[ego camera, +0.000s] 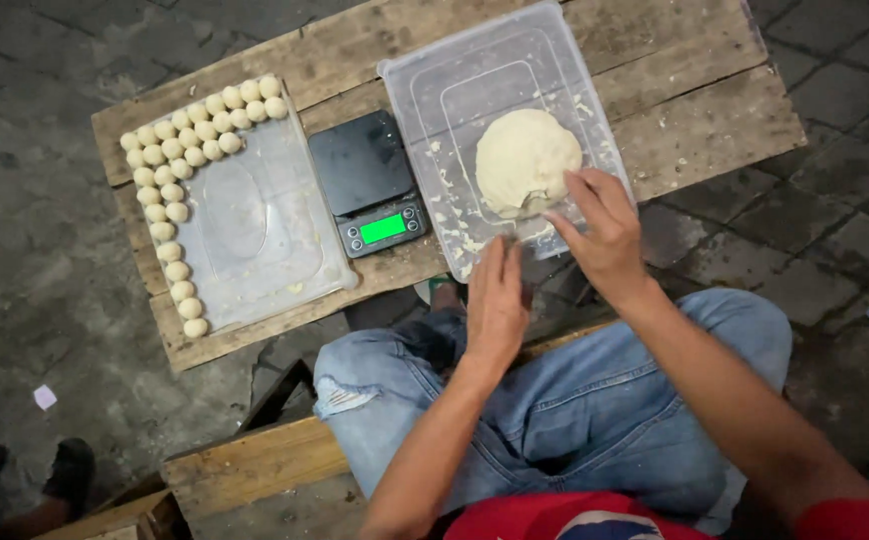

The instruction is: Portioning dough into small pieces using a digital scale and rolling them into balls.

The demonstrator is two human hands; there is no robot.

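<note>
Right hand: the right hand (603, 232), centre right of the frame, reaches into the clear rectangular plastic tub (452, 92); its fingertips are spread apart and rest at the lower right edge of the pale round lump of dough (527, 160), clamped on nothing.
Left hand: the left hand (498, 302) lies flat just below the tub's near rim, fingers together and straight, holding nothing.
Dough: it sits in the middle of the tub, upper centre of the frame, with crumbs scattered around it.
Scale: a black square digital kitchen scale with a green lit display (369, 182) stands just left of the tub.
Tray: a clear flat plastic lid (260, 235) at upper left carries small pale dough balls (167, 190) lined along its top and left edges.
Table: a rough wooden plank table (695, 110) bears all of it.
</note>
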